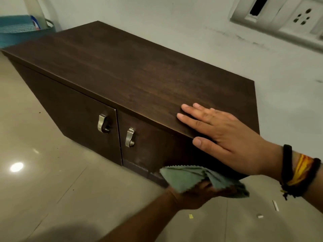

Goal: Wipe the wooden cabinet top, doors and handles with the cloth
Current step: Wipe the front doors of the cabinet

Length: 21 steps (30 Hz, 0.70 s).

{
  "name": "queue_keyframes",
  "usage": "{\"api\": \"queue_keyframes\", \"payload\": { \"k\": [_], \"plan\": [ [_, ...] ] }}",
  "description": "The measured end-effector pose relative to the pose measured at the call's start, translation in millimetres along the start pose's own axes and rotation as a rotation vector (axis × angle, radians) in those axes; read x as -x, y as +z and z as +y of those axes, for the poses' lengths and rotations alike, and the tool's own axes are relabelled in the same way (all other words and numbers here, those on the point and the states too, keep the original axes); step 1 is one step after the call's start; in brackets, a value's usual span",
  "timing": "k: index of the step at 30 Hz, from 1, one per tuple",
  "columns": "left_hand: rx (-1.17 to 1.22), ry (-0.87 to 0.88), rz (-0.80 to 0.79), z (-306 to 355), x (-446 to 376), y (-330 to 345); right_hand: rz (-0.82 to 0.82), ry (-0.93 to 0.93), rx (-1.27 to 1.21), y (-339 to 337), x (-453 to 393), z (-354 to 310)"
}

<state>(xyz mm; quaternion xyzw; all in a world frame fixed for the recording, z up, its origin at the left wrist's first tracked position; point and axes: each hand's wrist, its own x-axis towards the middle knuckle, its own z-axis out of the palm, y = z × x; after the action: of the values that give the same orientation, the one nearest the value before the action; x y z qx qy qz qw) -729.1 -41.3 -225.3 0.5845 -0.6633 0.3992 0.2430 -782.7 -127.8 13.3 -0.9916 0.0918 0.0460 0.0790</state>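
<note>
A low dark wooden cabinet (132, 67) stands on the floor against the wall. Its two doors carry silver handles, one on the left door (102, 123) and one on the right door (129, 137). My right hand (227, 135) lies flat, fingers spread, on the near right corner of the top, thumb over the front edge. My left hand (195, 194) grips a folded green cloth (201, 179) pressed against the lower part of the right door. The cloth hides most of its fingers.
Glossy beige floor tiles (43, 172) lie in front, with small scraps of litter (260, 216) at the lower right. A teal basket (21, 30) sits behind the cabinet's far left end. A white socket panel (286, 16) is on the wall.
</note>
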Motion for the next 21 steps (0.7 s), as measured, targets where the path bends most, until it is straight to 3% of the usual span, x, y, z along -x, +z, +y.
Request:
{"api": "queue_keyframes", "payload": {
  "k": [3,5,9,11,17,21],
  "plan": [
    [0.049,0.154,0.047,-34.4,-14.9,-11.8,-0.006,0.003,0.002,-1.7,-1.1,0.2],
    [0.034,0.137,0.098,-54.1,-10.7,-12.5,-0.014,-0.008,0.007,-0.3,-0.6,0.8],
    [0.119,-0.578,0.222,1.8,-6.7,-0.6,-0.021,0.007,0.007,-1.1,-8.1,-0.2],
    [0.242,-0.73,0.187,44.8,-29.9,-5.9,-0.026,0.011,0.005,-1.8,-12.5,-2.5],
    [0.21,-0.581,0.178,48.2,-25.6,-3.6,-0.025,0.016,0.008,-0.9,-12.5,-4.1],
    [0.275,-0.751,0.046,87.2,1.7,13.4,-0.025,0.016,0.003,-2.3,-12.7,-4.7]
  ]
}}
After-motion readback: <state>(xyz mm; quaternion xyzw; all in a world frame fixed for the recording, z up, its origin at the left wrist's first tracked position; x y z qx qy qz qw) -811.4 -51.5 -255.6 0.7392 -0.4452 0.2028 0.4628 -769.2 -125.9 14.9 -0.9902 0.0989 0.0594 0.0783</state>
